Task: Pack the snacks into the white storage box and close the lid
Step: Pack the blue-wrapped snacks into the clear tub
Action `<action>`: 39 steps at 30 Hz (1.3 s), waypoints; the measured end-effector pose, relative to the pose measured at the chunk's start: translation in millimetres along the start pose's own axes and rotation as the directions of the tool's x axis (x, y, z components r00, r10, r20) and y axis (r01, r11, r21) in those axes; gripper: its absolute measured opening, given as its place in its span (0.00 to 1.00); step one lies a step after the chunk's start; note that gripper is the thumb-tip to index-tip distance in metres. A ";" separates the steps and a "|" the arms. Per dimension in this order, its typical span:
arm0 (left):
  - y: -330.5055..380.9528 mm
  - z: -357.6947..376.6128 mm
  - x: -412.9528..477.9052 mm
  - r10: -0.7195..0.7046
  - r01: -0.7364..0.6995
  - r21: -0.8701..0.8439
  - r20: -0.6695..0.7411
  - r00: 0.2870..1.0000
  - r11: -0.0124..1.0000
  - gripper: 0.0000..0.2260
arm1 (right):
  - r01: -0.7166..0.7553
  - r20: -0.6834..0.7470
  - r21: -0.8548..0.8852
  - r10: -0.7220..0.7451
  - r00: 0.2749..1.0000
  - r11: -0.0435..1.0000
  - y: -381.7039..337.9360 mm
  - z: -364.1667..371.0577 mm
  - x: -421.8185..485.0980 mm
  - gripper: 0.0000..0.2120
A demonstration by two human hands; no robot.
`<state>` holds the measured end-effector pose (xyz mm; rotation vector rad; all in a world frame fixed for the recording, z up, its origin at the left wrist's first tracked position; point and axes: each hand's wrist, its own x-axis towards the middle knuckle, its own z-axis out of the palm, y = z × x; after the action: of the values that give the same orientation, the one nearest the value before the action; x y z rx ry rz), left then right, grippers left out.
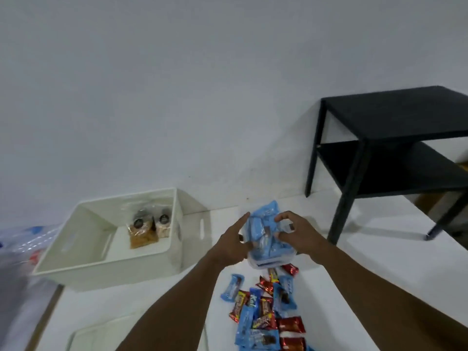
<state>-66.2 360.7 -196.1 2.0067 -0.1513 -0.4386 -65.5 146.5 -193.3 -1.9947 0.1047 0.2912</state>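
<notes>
Snacks (266, 312) in blue, red and brown wrappers lie heaped on the white surface near the bottom edge, between the two bare forearms. Just above that heap both hands hold a clear tub (272, 259) stuffed with blue packets, lifted a little off the surface. The left hand (233, 245) clasps the tub's left side, its index finger stretched straight up along the packets and the other fingers curled in against it. The right hand (297, 233) grips the right side, fingers bent over the top of the packets. Both arms reach forward from the lower edge and meet at the tub.

To the left of the hands stands the white storage box (106, 271), open, with two clear bags of snacks (148, 228) leaning in its far right corner. A flat white lid (88, 336) lies near the bottom edge, partly under the left forearm. A crumpled plastic bag (22, 245) sits at the far left, blurred. A black side table (392, 115) with a lower shelf stands to the right against a plain pale wall.
</notes>
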 end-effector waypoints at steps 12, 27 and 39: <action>-78.3 -295.3 -97.4 -0.107 0.089 -0.074 -0.296 0.949 0.993 0.30 | 0.247 0.211 -0.015 -0.238 0.948 0.969 -203.9 254.5 74.0 0.12; -250.7 -429.7 -78.8 -0.218 0.234 0.030 -0.265 0.939 0.972 0.23 | 0.072 0.259 -0.039 -0.060 0.964 0.997 -200.6 486.3 150.9 0.15; -302.5 -430.4 -24.9 -0.351 0.384 0.148 -0.209 0.913 0.911 0.32 | -0.037 0.285 -0.167 0.085 0.955 0.985 -170.1 535.5 202.8 0.19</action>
<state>44.8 868.0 -283.9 2.2555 0.3178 -0.4929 80.6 713.8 -310.3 -2.0858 -0.0469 0.6487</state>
